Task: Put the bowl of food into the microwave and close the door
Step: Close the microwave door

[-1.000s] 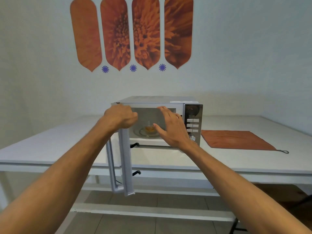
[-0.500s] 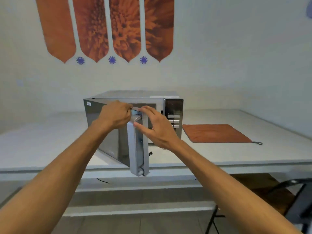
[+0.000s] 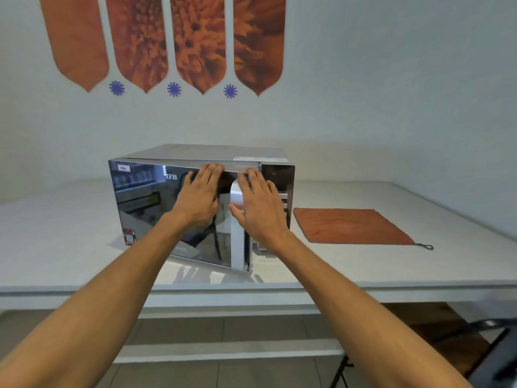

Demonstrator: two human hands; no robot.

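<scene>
A silver microwave point(image 3: 201, 152) stands on the white table point(image 3: 363, 264). Its mirrored door point(image 3: 145, 208) is swung almost shut, with a narrow gap left at the handle side. My left hand point(image 3: 200, 197) lies flat on the door glass, fingers spread. My right hand point(image 3: 260, 208) rests flat against the silver door handle point(image 3: 237, 242) and the door's right edge, partly covering the control panel point(image 3: 279, 175). The bowl of food is hidden behind the door.
An orange cloth point(image 3: 349, 226) lies on the table right of the microwave. A dark chair point(image 3: 475, 354) stands at the lower right below the table edge. Orange flower panels point(image 3: 167, 37) hang on the wall behind.
The door has swung from wide open to almost shut. Both hands went from gripping its top edge to pressing flat on its front. The bowl, visible inside earlier, is now hidden.
</scene>
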